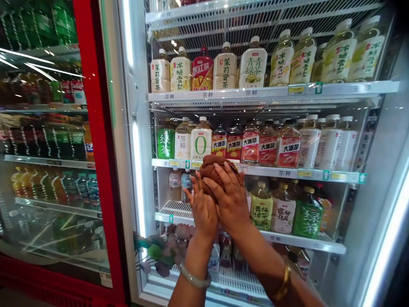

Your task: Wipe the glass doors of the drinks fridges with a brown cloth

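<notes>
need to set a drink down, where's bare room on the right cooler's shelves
Bare rack shows left of the left hand, between two small bottles and the front rail. Another patch is on the lowest visible shelf, in front of its bottles. The two tea rows above are crowded.

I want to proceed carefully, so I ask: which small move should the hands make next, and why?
Perhaps curl the left hand more closely around the brown bundle: its fingers are spread at the bundle's side, while those of the right hand lie over it, so the hold looks uneven.
</notes>
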`<state>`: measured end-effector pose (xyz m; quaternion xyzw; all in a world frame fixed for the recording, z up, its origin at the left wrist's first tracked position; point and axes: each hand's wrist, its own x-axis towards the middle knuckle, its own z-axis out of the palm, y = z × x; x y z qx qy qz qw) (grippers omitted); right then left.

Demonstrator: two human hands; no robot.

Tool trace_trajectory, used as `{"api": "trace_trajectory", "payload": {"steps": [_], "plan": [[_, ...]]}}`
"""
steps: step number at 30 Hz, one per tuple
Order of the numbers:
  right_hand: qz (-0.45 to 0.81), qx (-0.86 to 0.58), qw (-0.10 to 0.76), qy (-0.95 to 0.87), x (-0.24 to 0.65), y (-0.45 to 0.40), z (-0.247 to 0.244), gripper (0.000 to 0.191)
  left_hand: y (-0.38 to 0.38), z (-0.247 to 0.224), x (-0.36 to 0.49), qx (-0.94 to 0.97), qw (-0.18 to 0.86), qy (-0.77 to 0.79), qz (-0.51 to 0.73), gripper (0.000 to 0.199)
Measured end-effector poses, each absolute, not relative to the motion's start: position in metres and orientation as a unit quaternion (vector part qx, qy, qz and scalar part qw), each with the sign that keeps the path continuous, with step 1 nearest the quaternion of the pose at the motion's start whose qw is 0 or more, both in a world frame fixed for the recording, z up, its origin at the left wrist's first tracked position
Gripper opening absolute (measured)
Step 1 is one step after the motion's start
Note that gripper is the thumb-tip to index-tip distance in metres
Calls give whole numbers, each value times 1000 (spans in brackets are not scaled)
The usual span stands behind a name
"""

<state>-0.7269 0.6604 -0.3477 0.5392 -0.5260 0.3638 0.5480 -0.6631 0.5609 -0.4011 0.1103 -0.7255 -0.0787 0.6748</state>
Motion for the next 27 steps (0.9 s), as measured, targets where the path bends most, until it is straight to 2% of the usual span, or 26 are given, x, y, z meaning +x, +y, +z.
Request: {"api": "trace_trajectory", "payload": {"steps": [6,10,16,21,24,27], "plan": [[366,498,529,-581,-748,703,-383,44,579,-401,-668,106,644,-756,-50,61],[425,438,526,-593,-755,713,-376,43,600,-403,-678,108,614,-782,-18,64],[408,474,524,-579,-751,710,-392,39,606,-409,-685,92,629,-772,-1,63],[428,432,527,-594,-771,741,-392,37,613,-405,-688,128,617,-776,-16,64],[449,403,525,-601,-774,744,-386,42,620,-406,-692,131,617,-776,-26,65],[429,436,518,-598,-767,737,-391,44,624,-408,-695,130,606,-785,-24,66]]}}
